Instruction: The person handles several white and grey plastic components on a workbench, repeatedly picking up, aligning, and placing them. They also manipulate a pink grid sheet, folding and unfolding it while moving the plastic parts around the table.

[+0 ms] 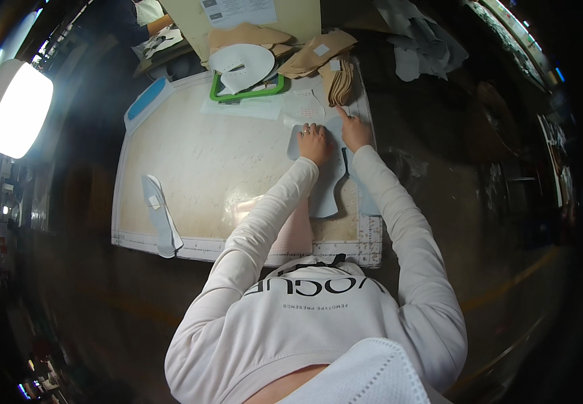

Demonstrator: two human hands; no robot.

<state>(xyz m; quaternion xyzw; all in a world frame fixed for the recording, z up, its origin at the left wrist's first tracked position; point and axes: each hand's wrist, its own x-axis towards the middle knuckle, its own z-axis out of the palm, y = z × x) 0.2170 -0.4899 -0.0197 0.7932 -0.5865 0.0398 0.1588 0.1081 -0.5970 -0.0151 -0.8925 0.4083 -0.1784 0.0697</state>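
Observation:
A pale blue-grey, U-shaped cut piece [324, 197], like a shoe upper, lies flat near the right side of the worktable, its legs pointing toward me. My left hand [314, 144] rests on its curved part with the fingers spread and bent, a ring on one finger. Along the piece's right side, my right hand [354, 132] touches it with the index finger stretched away from me and the other fingers partly curled. I see nothing held in either hand. Under my left forearm lies a pink sheet [294, 232], partly covered by the sleeve.
At the back, a green-rimmed tray [279, 90] carries a white rounded piece [254, 62]. Stacked brown pieces [337, 82] lie beside it. A bundle of blue-grey strips [161, 217] is at left, a blue-and-white board [147, 102] behind. The worktable [204, 158] has a pale border.

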